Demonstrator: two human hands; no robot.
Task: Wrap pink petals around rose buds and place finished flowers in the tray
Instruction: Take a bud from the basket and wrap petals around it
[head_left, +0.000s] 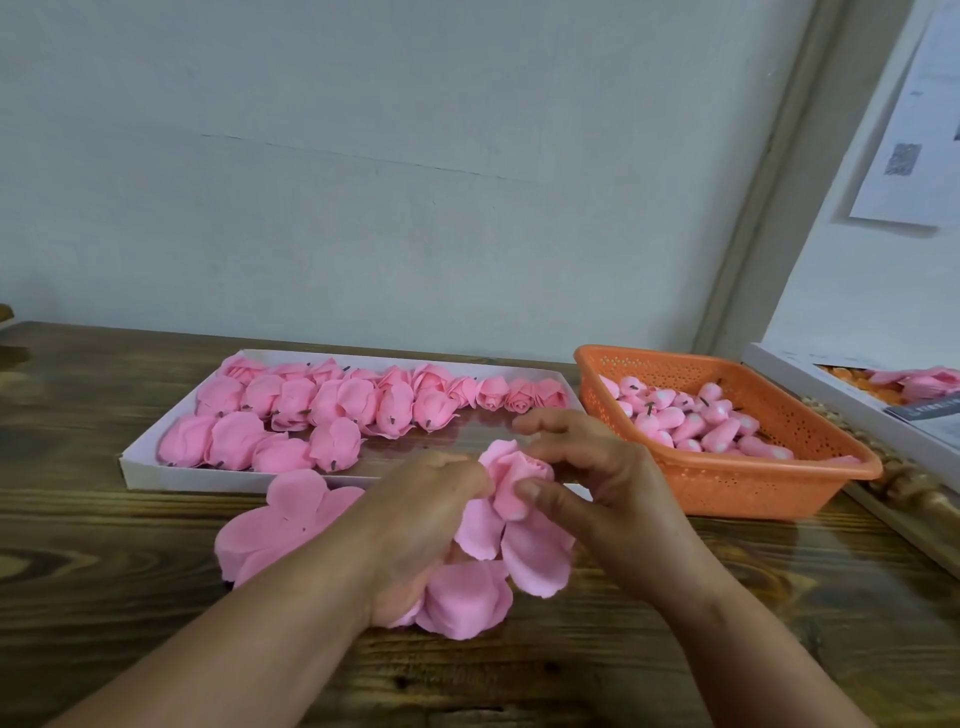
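The rose bud (511, 480) I'm working sits in mid-air just above the table (104, 545), between my two hands, with a set of pink petals (498, 561) hanging loose beneath it. My right hand (602, 483) pinches the bud, thumb pressed on its near side and fingers curled over the top. My left hand (426, 530) grips the petal cluster from below, fingers wrapped under and mostly hidden.

The risk I see is the petals: several droop open and unwrapped, so if my left hand loosens, the set could slide off the bud or fold unevenly. I judge the material soft, so too hard a pinch from the thumb could dent or crease the bud.

Just to the left, partly under my forearm, lies a flat spare petal piece (280, 525); dragging my arm could pull it off its place. Beyond is the tray (156, 475), already holding many finished flowers (311, 410), with free room at its right end. The orange basket (769, 493) of buds stands near my right hand; a careless swing could knock it.
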